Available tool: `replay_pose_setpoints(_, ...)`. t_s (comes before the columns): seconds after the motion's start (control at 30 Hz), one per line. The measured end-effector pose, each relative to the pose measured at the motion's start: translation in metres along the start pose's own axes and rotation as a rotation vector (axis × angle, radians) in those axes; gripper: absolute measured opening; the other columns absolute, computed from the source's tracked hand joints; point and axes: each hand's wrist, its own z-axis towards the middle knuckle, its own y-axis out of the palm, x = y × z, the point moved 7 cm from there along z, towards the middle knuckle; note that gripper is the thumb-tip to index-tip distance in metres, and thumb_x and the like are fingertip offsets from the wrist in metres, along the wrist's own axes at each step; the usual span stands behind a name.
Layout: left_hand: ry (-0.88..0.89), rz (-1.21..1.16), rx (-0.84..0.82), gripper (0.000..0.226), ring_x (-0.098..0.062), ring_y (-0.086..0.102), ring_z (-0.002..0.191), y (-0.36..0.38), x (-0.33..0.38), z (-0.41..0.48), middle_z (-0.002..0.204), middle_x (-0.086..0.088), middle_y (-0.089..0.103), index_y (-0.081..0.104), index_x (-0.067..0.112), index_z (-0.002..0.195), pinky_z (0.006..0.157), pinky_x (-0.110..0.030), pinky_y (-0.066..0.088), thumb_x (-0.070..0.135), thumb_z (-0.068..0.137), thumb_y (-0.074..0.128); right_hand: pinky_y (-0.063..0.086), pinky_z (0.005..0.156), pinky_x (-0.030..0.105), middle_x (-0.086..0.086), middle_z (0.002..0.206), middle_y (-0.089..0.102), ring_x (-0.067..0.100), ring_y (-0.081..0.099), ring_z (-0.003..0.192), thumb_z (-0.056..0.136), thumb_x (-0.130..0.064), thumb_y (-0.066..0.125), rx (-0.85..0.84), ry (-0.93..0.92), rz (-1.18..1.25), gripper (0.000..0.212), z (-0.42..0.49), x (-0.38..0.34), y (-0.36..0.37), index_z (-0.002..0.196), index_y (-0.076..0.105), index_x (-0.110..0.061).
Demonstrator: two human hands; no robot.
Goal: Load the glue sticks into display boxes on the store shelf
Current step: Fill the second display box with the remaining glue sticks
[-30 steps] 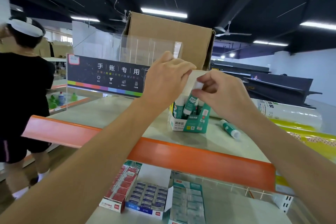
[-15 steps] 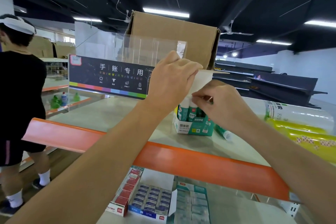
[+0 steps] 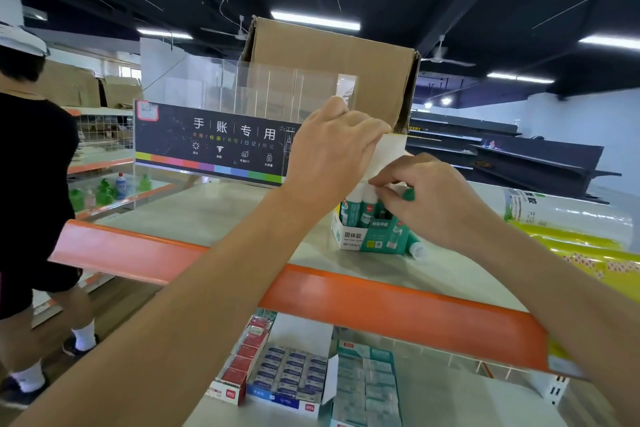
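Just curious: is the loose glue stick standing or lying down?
Lying down: the glue stick rests on its side on the shelf beside the display box.

The shelf lies bare left of the display box, open from its orange front edge back to the clear plastic organiser. Straight behind the box a big cardboard carton walls off the rear. A loose glue stick lies just beside the box on the right. Further right, yellow packs fill the shelf, with a strip of bare shelf between. Above the box the opening is crowded by the raised white flap, the left grip holding it, and the right grip pinching at the upright glue sticks. A person stands in the aisle at left.
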Motion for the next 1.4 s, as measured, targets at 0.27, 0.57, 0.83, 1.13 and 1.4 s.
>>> replay_pose_setpoints(0.27,0.016,0.011,-0.062,0.010,-0.022,0.051,0.067,0.003,0.002,-0.003,0.072,0.004,0.069,0.073,0.015,0.083,0.055,-0.032,0.044,0.009,0.082,0.065,0.037,0.070,0.004,-0.013,0.100,0.065,0.002,0.056,0.087,0.094,-0.021,0.054,0.144,0.164,0.133,0.020,-0.007,0.030,-0.018,0.104,0.071,-0.024)
replay_pose_setpoints(0.57,-0.010,0.008,-0.115,0.012,-0.022,0.052,0.071,0.002,0.004,-0.003,0.077,0.003,0.071,0.072,0.016,0.088,0.059,-0.030,0.039,0.014,0.088,0.060,0.049,0.066,0.032,0.007,0.094,0.069,0.016,0.058,0.071,0.091,-0.025,0.057,-0.383,0.350,-0.039,0.025,-0.010,0.065,0.028,0.107,0.069,-0.009)
replay_pose_setpoints(0.83,-0.011,0.015,-0.135,0.015,-0.022,0.053,0.072,0.003,0.005,-0.003,0.079,0.002,0.071,0.072,0.016,0.089,0.061,-0.024,0.033,0.018,0.090,0.057,0.059,0.063,0.025,0.010,0.102,0.071,0.017,0.069,0.080,0.089,-0.015,0.058,-0.589,0.475,0.176,0.033,-0.013,0.075,0.046,0.121,0.062,-0.005)
replay_pose_setpoints(1.13,-0.016,0.008,-0.132,0.014,-0.022,0.053,0.074,0.002,0.006,-0.003,0.081,0.002,0.072,0.072,0.016,0.090,0.062,-0.025,0.033,0.017,0.090,0.058,0.058,0.059,0.024,0.002,0.093,0.066,0.011,0.065,0.057,0.086,-0.011,0.062,-0.619,0.537,0.325,0.051,-0.025,0.069,0.033,0.135,0.050,-0.013)
replay_pose_setpoints(1.4,-0.027,0.016,-0.127,0.013,-0.022,0.053,0.075,0.002,0.006,-0.002,0.082,0.003,0.071,0.072,0.017,0.091,0.064,-0.022,0.031,0.017,0.089,0.060,0.060,0.065,0.028,0.015,0.098,0.070,0.013,0.065,0.067,0.085,-0.015,0.067,-0.350,0.487,0.456,0.039,-0.024,0.060,-0.002,0.121,0.056,-0.025)
